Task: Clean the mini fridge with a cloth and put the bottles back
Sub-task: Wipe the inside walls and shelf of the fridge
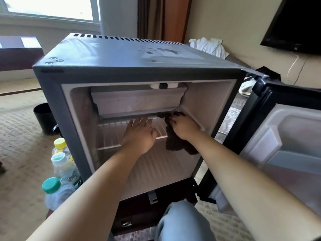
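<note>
Head view: the mini fridge [121,56] stands open, its door [278,136] swung wide on the hinge side. Inside the fridge there are no bottles. A white wire shelf [111,134] spans the middle, and a shallow white freezer box [137,101] hangs under the fridge's ceiling. The dark brown cloth [175,141] lies on the shelf toward the hinge-side wall, with its lower part drooping over the shelf's front edge.

The right hand [182,127] sits on the cloth with fingers curled into it, pressing it at the back of the shelf just under the freezer box. The left hand [139,134] lies flat on the bare wires beside it, fingers straight and holding nothing. The two hands are close but apart.

Below the shelf the fridge floor is smooth white plastic with open room. The door's inner liner is moulded white plastic with an empty pocket.

Three clear plastic bottles stand on the carpet by the fridge's outer wall opposite the hinge: a yellow-capped bottle [60,145], a white-capped bottle [60,160] and a green-capped bottle [51,186]. A round black bin [44,119] stands just behind them. The fridge's top is grey metal with vent slots along the rear edge. A crumpled white towel [208,46] lies behind the fridge, and a dark television [295,23] hangs on the wall beyond the door.
</note>
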Available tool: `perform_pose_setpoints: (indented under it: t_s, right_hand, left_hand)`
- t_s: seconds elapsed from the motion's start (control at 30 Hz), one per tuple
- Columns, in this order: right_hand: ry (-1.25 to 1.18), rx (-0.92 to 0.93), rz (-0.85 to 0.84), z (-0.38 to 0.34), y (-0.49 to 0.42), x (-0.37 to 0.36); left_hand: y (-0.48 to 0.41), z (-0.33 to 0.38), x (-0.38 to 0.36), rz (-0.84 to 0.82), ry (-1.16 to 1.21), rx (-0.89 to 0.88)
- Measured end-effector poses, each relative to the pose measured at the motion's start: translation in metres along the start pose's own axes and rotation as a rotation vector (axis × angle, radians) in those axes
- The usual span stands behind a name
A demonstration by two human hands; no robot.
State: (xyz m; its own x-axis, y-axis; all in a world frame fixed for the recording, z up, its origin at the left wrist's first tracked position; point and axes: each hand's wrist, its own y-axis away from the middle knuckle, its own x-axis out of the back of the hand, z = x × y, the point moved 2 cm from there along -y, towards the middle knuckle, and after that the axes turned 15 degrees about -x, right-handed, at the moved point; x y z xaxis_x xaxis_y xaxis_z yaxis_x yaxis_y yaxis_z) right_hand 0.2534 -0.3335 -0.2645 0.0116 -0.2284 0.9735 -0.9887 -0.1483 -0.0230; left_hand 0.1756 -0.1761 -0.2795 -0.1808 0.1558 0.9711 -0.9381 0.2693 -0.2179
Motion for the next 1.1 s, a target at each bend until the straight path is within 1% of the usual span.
perform_pose_setpoints:
  t_s: [0.13,0.23,0.3,0.37,0.53,0.67,0.73,0.83,0.9,1.0,1.03,1.1]
  right_hand:
    - [-0.002,-0.011,0.133,-0.004,0.027,-0.003]
    - [-0.059,0.017,0.306,0.012,0.063,-0.008]
    - [-0.107,0.034,0.382,0.019,0.076,-0.014]
    - [-0.106,0.012,0.383,0.015,0.068,-0.017]
    - [0.007,-0.061,0.189,-0.013,0.02,-0.013]
    - [0.047,-0.193,0.13,-0.028,0.004,-0.01]
    - [0.028,-0.18,0.159,-0.026,0.009,-0.012]
    - [-0.149,-0.054,0.325,-0.006,0.041,-0.013]
    - [-0.216,-0.02,0.401,0.01,0.067,-0.011]
    - [-0.181,-0.063,0.358,0.022,0.085,0.008]
    - [-0.207,-0.074,0.37,0.021,0.085,0.014]
    - [-0.282,-0.002,0.372,0.011,0.088,0.015]
  left_hand:
    - [0.0,0.0,0.001,-0.006,-0.004,0.008]
    - [0.0,0.0,0.0,-0.012,0.006,0.005]
    - [0.0,0.0,0.0,-0.013,0.009,0.005]
    - [0.001,-0.001,0.001,-0.014,0.019,0.004]
    - [0.0,0.0,0.001,-0.021,0.013,0.009]
    - [-0.001,-0.001,0.001,-0.006,0.002,0.007]
    - [-0.001,-0.001,0.001,-0.01,-0.002,0.001]
    - [-0.001,-0.001,0.001,-0.009,0.01,0.006]
    - [-0.001,-0.001,0.002,-0.012,0.019,0.001]
    - [0.0,0.0,0.003,-0.012,0.024,0.004]
    - [0.0,0.0,0.003,-0.016,0.024,0.006]
    - [0.0,0.0,0.003,-0.021,0.023,0.01]
